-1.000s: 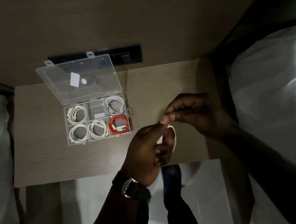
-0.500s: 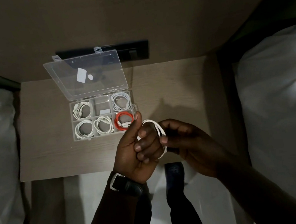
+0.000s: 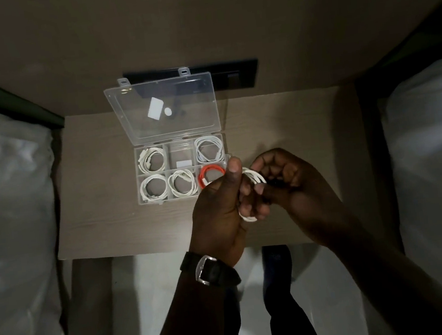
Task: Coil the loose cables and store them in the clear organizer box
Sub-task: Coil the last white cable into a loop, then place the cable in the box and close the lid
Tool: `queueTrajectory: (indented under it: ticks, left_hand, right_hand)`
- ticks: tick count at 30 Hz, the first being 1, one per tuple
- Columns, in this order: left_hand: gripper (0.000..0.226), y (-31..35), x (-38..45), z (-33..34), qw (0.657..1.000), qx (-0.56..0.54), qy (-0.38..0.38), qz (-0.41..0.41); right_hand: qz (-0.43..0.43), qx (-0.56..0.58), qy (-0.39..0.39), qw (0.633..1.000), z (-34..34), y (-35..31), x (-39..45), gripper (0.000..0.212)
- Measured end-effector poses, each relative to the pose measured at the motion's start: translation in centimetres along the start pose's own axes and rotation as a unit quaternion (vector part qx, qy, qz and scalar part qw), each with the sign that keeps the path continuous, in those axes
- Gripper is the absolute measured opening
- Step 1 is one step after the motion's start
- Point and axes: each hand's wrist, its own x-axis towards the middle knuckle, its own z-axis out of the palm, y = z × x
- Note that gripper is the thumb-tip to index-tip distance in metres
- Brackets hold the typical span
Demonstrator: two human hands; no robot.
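Your left hand (image 3: 219, 211) and right hand (image 3: 289, 182) meet above the near right part of the wooden table (image 3: 98, 229), just right of the clear organizer box (image 3: 182, 168). Between them is a coiled white cable (image 3: 255, 177) — loops show above your left fingers and again below them, near the palm. Left fingers are curled closed around the coil, thumb raised toward the far side. Right fingers are bent inward, thumb and fingertips pinching the coil's far right arc; how much of the cable lies inside that hand cannot be told.

The box sits on the table with its lid (image 3: 164, 107) swung open toward the far side, leaning at the wall. Six compartments, two rows of three. Far row: white coil left, white coil right, and the middle one holds only a small white piece. Near row: white coil left, white coil middle, orange cable (image 3: 210, 176) right — partly hidden by your left thumb.

A watch (image 3: 208, 269) with dark strap sits on your left wrist. White bedding (image 3: 12, 216) lies left and right of the table.
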Motion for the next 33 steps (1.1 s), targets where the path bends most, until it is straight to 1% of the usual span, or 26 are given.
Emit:
queueTrajectory:
  ticks: [3,5,7,8,9,11,12,14,17,18,19,20,22,24,25,28,30,33]
  left_hand:
    - [0.044,0.5,-0.2,-1.4,0.989,0.099,0.088,0.073]
    - [0.035,0.9,0.1,-2.8,0.982,0.109,0.103,0.111]
    - [0.020,1.3,0.6,-4.6,0.984,0.079,0.095,0.131]
    - [0.017,1.5,1.1,-5.6,0.985,0.065,0.088,0.131]
    - [0.017,1.7,1.7,-6.8,0.985,0.075,0.084,0.132]
    - [0.016,2.1,3.3,-9.0,0.970,0.173,0.101,0.141]
    - [0.018,2.2,4.3,-10.1,0.953,0.235,0.116,0.151]
    - [0.025,2.3,6.9,-12.5,0.908,0.352,0.145,0.178]
    - [0.032,2.6,10.8,-15.6,0.815,0.512,0.173,0.212]
    - [0.033,2.6,11.7,-16.3,0.785,0.555,0.177,0.210]
    - [0.032,2.5,12.5,-16.6,0.763,0.587,0.183,0.200]
    - [0.030,2.4,13.1,-16.8,0.751,0.603,0.192,0.185]
    - [0.024,2.2,14.0,-16.7,0.751,0.602,0.217,0.163]
    - [0.022,2.3,14.4,-16.6,0.756,0.591,0.233,0.158]
    - [0.021,2.4,14.5,-16.5,0.756,0.587,0.238,0.161]
    - [0.022,2.2,14.3,-16.2,0.754,0.569,0.255,0.206]
    - [0.019,2.1,14.3,-16.2,0.752,0.568,0.249,0.223]
    - [0.012,2.2,14.9,-16.6,0.734,0.606,0.217,0.217]
  right_hand:
    - [-0.042,-0.074,0.010,0.996,0.5,-1.1,1.7,0.022]
    - [-0.049,-0.102,-0.008,0.994,1.2,-1.7,3.1,0.019]
    - [-0.025,-0.080,-0.018,0.996,2.2,-1.6,4.7,0.020]
    - [-0.006,-0.054,-0.012,0.998,2.8,-1.2,5.7,0.023]
    - [0.017,-0.023,-0.001,1.000,3.5,-0.7,6.8,0.023]
    - [0.067,0.026,0.035,0.997,4.9,0.6,9.1,0.019]
    - [0.085,0.031,0.057,0.994,5.6,1.5,10.3,0.017]
    - [0.097,-0.005,0.101,0.990,7.4,3.3,12.6,0.016]
    - [0.094,-0.090,0.162,0.978,9.7,5.9,15.9,0.019]
    - [0.092,-0.125,0.181,0.971,10.2,6.6,16.8,0.019]
    - [0.089,-0.161,0.196,0.963,10.6,7.2,17.5,0.018]
    - [0.081,-0.195,0.206,0.956,10.8,7.8,18.1,0.016]
    - [0.060,-0.254,0.218,0.940,11.0,8.6,18.8,0.015]
    - [0.036,-0.313,0.218,0.924,11.2,9.1,19.1,0.014]
    - [0.019,-0.337,0.216,0.916,11.2,9.3,19.1,0.013]
    - [-0.036,-0.383,0.211,0.899,11.2,9.8,18.9,0.013]
    - [-0.070,-0.419,0.191,0.885,11.1,10.0,18.7,0.012]
    - [-0.118,-0.495,0.125,0.852,10.5,10.3,18.4,0.012]
